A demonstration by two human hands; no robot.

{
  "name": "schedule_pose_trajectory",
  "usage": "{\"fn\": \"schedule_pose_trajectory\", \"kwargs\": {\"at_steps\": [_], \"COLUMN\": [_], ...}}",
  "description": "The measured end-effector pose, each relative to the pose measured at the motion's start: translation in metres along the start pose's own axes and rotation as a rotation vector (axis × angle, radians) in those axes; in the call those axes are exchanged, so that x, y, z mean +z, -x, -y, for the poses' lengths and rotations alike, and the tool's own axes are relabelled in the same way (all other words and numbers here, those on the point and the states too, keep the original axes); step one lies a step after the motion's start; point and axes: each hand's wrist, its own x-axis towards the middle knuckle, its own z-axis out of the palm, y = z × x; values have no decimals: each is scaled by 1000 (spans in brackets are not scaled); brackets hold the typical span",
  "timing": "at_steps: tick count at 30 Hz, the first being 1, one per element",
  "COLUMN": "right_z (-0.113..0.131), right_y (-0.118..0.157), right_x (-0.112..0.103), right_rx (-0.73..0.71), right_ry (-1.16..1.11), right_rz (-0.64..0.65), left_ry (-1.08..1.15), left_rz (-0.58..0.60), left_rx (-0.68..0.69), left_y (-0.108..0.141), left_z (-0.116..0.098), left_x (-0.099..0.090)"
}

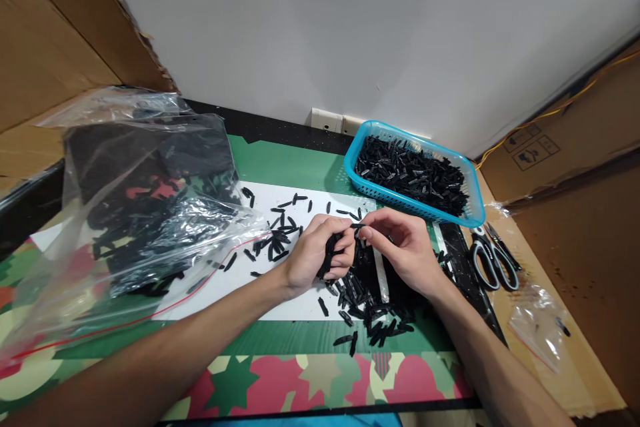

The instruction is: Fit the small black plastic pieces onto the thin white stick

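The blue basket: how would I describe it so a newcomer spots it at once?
Find the pale wall, then the green surface below it. Beyond the right hand sits the basket, filled with small black pieces. Unlike the clear bag on the left, it is bright blue with perforated sides.

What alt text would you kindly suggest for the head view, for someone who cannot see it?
A person's left hand holds a bunch of small black pieces while the right hand pinches a single piece beside it. Others lie scattered on a white sheet, with a clear plastic bag to the left, and scissors and a blue basket of similar pieces to the right.
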Motion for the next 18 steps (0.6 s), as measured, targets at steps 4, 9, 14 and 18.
{"fn": "schedule_pose_trajectory", "kwargs": {"at_steps": [4, 9, 14, 18], "right_z": [1, 1, 5, 12], "right_y": [0, 0, 3, -5], "right_x": [-1, 0, -1, -18], "right_rx": [-4, -1, -129, -517], "right_ry": [44, 102, 284, 673], "right_rz": [1, 15, 9, -126], "left_ry": [0, -4, -6, -15], "left_rz": [3, 3, 4, 21], "left_rx": [6, 4, -7, -17], "left_y": [-1, 0, 1, 2], "left_z": [0, 0, 0, -1], "left_x": [-1, 0, 0, 1]}}
